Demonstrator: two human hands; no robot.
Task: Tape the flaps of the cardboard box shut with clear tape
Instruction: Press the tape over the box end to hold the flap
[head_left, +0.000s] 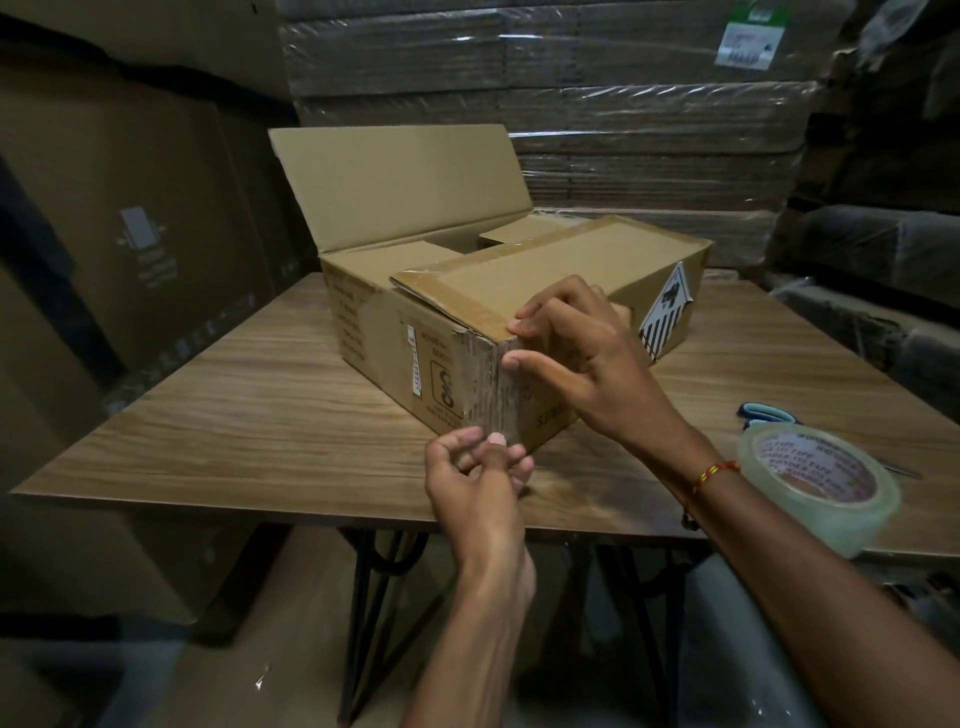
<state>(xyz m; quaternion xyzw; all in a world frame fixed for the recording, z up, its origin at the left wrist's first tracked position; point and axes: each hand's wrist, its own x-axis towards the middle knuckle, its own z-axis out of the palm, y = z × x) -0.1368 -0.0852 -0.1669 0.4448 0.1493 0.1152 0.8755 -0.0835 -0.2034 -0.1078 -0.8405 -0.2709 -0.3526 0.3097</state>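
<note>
A: Nearest us, what are the hands doing?

B: The left hand (480, 470) has its fingers (514, 457) pinched together at the low front corner of the brown cardboard box (519, 291), seemingly on a strip of clear tape (506, 410). The right hand (582, 353) presses its spread fingertips on the top of that corner.

A: Progress?

B: Early, I'd judge. One near flap (545, 265) lies down; the far flap (395, 182) stands upright, untaped.

A: Count?

B: One box on the wood-grain counter (234, 415), one roll of clear tape (821, 483), one pair of blue-handled scissors (769, 414).
</note>
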